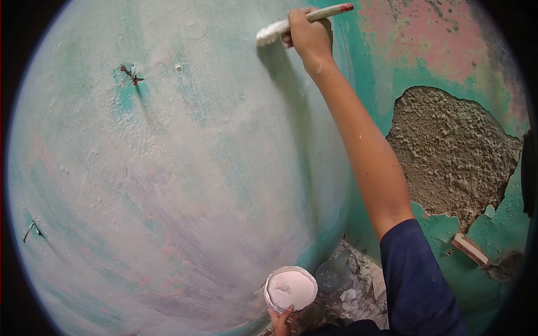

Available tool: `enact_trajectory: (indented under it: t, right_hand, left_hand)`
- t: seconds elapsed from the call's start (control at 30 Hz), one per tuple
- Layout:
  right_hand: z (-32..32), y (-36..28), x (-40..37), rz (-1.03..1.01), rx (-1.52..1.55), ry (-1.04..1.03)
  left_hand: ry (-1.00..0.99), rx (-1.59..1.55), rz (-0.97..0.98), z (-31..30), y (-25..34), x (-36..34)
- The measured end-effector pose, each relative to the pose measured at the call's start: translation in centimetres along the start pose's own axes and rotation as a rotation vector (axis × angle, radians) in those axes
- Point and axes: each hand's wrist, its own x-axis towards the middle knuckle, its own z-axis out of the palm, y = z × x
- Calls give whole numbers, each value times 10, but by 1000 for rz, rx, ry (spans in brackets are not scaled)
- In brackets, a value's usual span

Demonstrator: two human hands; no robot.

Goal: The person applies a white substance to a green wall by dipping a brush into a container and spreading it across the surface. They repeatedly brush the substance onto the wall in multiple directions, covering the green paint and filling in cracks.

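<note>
My right hand (pixel 311 35) is closed round the handle of a paint brush (pixel 271 33) near the top of the view. The brush's white, paint-covered bristles point left at the wall (pixel 224 140), and its red-tipped handle end points right. The wall carries streaky whitish paint with turquoise showing through. At the bottom, my left hand (pixel 284 321) grips the near rim of a round container (pixel 291 288) of white paint, its thumb over the edge. Part of the left hand is cut off by the frame.
Two nails stick out of the wall, one at upper left (pixel 131 75) and one at lower left (pixel 32 231). The turquoise and pink wall at right has a large patch of bare plaster (pixel 454 151) and a small block (pixel 469 250). Rubble (pixel 356 285) lies at the wall's foot.
</note>
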Motion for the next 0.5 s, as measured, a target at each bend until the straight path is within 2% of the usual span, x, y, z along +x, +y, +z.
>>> enact_trajectory:
  t: [0.03,0.13,0.23,0.27,0.3,0.33,0.4,0.43,0.5]
  right_hand:
    - [4,-2,0,-5,244,35]
    - [-2,56,-46,11,400,22]
    - [-34,114,-144,302,393,132]
    - [-47,148,-180,333,315,183]
    - [-68,163,-217,431,264,102]
    - [-81,174,-251,501,214,122]
    - [-104,215,-309,706,191,93]
    - [-108,217,-314,716,187,97]
    - [-115,220,-326,835,-113,-36]
  left_hand:
    - [4,-1,0,4,0,-2]
    - [37,41,99,14,1,-5]
    - [148,86,2,13,-4,-2]
    - [28,-7,101,12,-9,0]
    - [-92,-97,200,12,-13,0]
    - [-87,-98,198,13,-12,-2]
    - [75,-15,3,15,-8,-10]
    - [82,-10,-5,15,-11,-8]
    - [-113,-94,206,15,-19,-1]
